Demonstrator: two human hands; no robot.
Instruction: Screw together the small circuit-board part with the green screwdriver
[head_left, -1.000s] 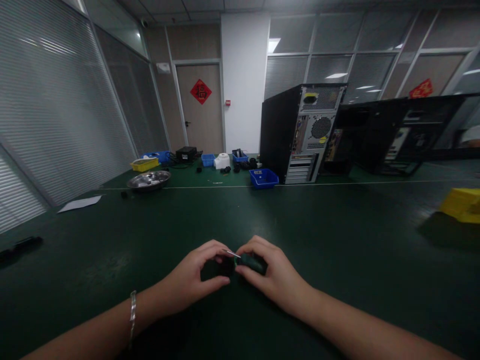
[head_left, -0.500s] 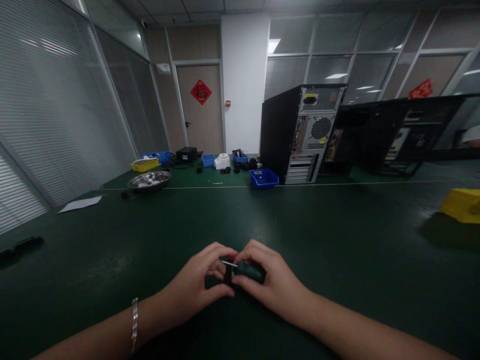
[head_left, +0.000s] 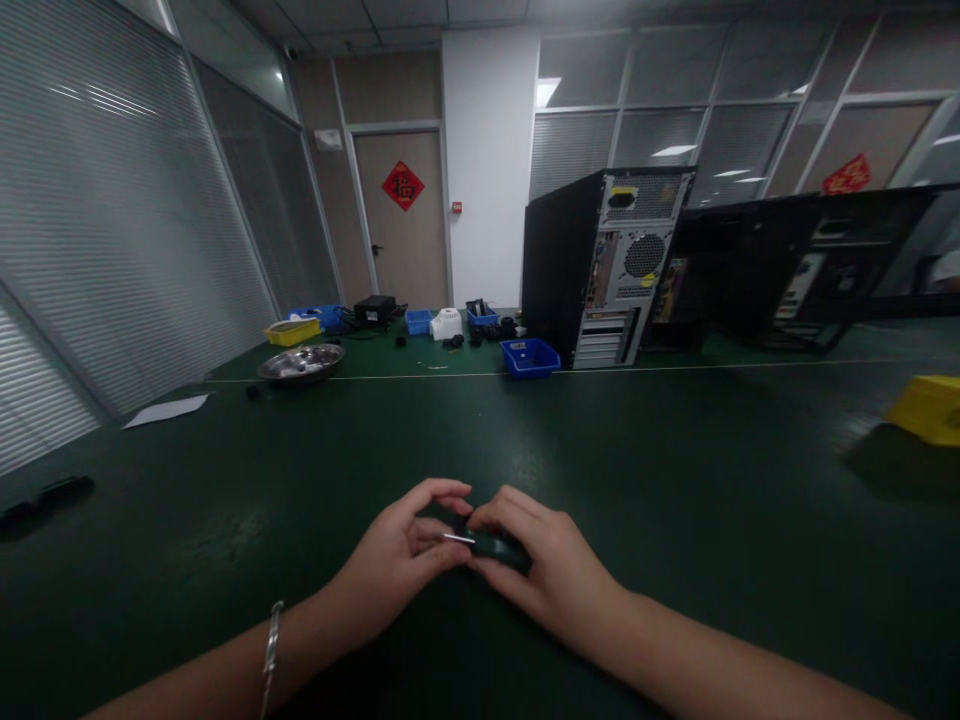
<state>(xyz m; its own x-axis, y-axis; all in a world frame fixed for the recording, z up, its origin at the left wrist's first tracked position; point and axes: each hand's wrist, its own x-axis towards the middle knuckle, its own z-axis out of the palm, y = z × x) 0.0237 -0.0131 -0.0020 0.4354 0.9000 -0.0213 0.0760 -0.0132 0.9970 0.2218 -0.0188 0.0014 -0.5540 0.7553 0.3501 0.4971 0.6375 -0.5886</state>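
Observation:
In the lower middle of the head view, my right hand (head_left: pixel 551 550) is closed around the dark green handle of a small screwdriver (head_left: pixel 495 547). Its thin metal shaft (head_left: pixel 459 538) points left into the curl of my left hand (head_left: pixel 409 545). My left thumb lies just below the shaft, with its tip close to the handle. A small black piece (head_left: pixel 462 522) shows between the fingertips of both hands; its shape is mostly hidden. My left fingers are bent around this spot, and what they grip cannot be made out.
The hands are over a green table (head_left: pixel 360 440). Farther back stand a metal bowl (head_left: pixel 301 364), a blue bin (head_left: pixel 530 358), a white device (head_left: pixel 446 323) and a black computer tower (head_left: pixel 562 270). A yellow bin (head_left: pixel 926 410) is at right, a dark object (head_left: pixel 49 500) at left.
The left thumb has risen toward the screwdriver shaft, and the left fingers have shifted around it. The shaft sits slightly lower. My right hand keeps its hold on the handle.

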